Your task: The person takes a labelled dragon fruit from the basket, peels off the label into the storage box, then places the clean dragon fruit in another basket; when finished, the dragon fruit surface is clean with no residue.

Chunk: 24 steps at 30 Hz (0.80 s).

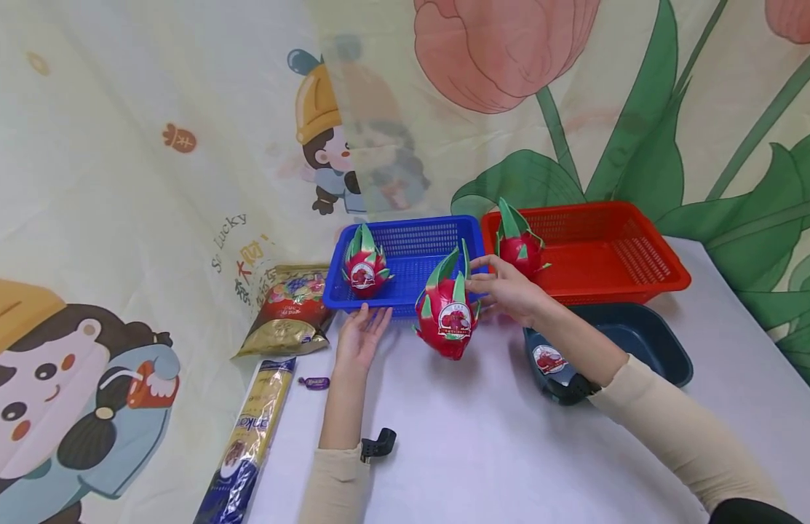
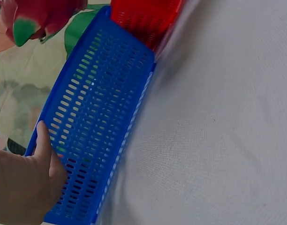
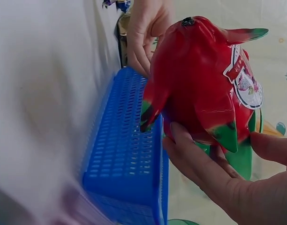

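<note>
My right hand point(image 1: 509, 291) holds a pink-red dragon fruit point(image 1: 447, 320) with green tips and a round label, raised in front of the blue basket point(image 1: 405, 309). Thumb and fingers sit on either side near its leafy end, as the right wrist view shows. My left hand point(image 1: 360, 338) touches the basket's near wall with loosely straight fingers; the left wrist view has this hand point(image 2: 28, 180) against the perforated side. Inside the blue basket, at its left end, stands another dragon fruit point(image 1: 365, 271). A third dragon fruit point(image 1: 522, 247) is in the red basket point(image 1: 666, 280).
Beneath my right forearm is a dark blue tray point(image 1: 676, 360) with a labelled item point(image 1: 550, 359) at its left end. To the left lie a gold-and-red bag point(image 1: 290, 313), a long yellow-and-blue packet point(image 1: 247, 437) and a small purple candy point(image 1: 314, 383). A printed curtain backs the white table point(image 1: 483, 451).
</note>
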{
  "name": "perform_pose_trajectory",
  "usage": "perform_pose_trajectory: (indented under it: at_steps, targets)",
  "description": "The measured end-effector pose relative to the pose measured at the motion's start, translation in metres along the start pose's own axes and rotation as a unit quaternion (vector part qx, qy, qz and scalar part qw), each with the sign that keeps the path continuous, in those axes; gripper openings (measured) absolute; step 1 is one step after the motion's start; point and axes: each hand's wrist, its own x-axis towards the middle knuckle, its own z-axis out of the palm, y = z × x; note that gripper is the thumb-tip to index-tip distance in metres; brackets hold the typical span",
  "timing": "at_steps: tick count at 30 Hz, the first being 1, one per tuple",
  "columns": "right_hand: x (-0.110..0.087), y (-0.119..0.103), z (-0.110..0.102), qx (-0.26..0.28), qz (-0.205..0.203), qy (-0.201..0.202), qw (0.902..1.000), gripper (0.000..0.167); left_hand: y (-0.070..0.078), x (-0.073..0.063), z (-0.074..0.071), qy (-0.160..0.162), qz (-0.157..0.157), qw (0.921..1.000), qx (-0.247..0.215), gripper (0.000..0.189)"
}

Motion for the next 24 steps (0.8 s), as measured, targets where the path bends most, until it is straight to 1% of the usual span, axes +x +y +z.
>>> perform_pose_trajectory:
  at_steps: [4, 10, 15, 19, 24]
  targets:
    - [-0.006, 0.013, 0.001, -0.008, -0.005, -0.002, 1.0000, 0.055, 0.001, -0.001, 0.000, 0.001, -0.001, 1.0000, -0.001, 0.017]
    - [-0.018, 0.035, 0.005, 0.001, -0.005, -0.008, 1.0000, 0.055, 0.001, -0.002, -0.004, 0.004, -0.003, 1.0000, -0.009, 0.021]
    - [-0.026, 0.049, 0.011, -0.004, 0.003, -0.014, 0.9999, 0.055, 0.001, -0.002, -0.006, -0.004, 0.002, 1.0000, -0.007, 0.015]
    - [-0.032, 0.059, 0.014, -0.011, 0.010, -0.020, 0.9997, 0.055, 0.001, -0.002, -0.004, -0.012, 0.004, 0.9999, -0.005, 0.009]
    - [-0.036, 0.072, 0.016, -0.014, 0.025, -0.023, 0.9993, 0.054, 0.002, -0.002, -0.001, -0.016, -0.001, 0.9999, -0.001, 0.012]
